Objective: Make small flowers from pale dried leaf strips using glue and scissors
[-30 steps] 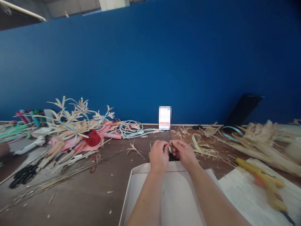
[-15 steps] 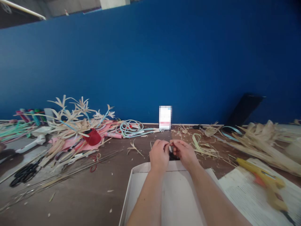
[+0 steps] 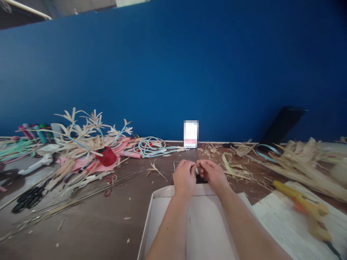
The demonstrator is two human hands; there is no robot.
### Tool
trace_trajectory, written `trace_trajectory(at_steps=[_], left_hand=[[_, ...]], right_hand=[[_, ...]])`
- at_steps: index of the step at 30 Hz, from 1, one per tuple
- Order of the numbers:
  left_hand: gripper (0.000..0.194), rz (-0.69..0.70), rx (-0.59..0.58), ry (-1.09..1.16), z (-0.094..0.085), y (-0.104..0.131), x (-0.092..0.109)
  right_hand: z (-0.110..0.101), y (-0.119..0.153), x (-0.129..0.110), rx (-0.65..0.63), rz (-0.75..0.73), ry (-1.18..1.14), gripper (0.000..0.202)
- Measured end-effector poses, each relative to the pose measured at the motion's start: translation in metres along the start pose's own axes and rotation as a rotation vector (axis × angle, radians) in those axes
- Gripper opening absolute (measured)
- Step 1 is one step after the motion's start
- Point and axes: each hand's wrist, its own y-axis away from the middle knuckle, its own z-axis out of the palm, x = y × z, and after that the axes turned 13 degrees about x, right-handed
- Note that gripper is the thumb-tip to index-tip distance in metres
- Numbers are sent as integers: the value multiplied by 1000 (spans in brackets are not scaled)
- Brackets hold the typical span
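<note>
Just past the far edge of a white box lid (image 3: 208, 220), my left hand (image 3: 184, 177) and my right hand (image 3: 213, 175) meet with fingertips almost touching. Both are closed in a pinch. Between the fingertips shows a small, thin, pale piece, too small to identify; most of it is hidden by the fingers. Something dark lies on the table below the hands. A screen (image 3: 191, 133) stands upright behind them against the blue panel.
At the left are husk flowers (image 3: 94, 122), a red spool (image 3: 107, 156), black scissors (image 3: 28, 198) and thin wires (image 3: 73, 202). Coiled blue tubing (image 3: 151, 146) lies behind. At the right are a yellow glue gun (image 3: 303, 202), paper (image 3: 282, 220) and dried husks (image 3: 306, 166).
The hands keep nearly the same pose, fingertips together. The view has shifted very slightly. At the far left edge, a pinkish shape now shows lower on the table.
</note>
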Motion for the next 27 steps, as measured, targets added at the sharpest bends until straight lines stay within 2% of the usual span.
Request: trace_trajectory(at_steps=[13, 27], left_hand=[[12, -8, -9, -16, -1, 0, 1], [13, -46, -3, -14, 0, 1, 1]], right_hand=[[2, 5, -6, -5, 15, -41, 32], [-1, -1, 1, -32, -5, 20, 28]])
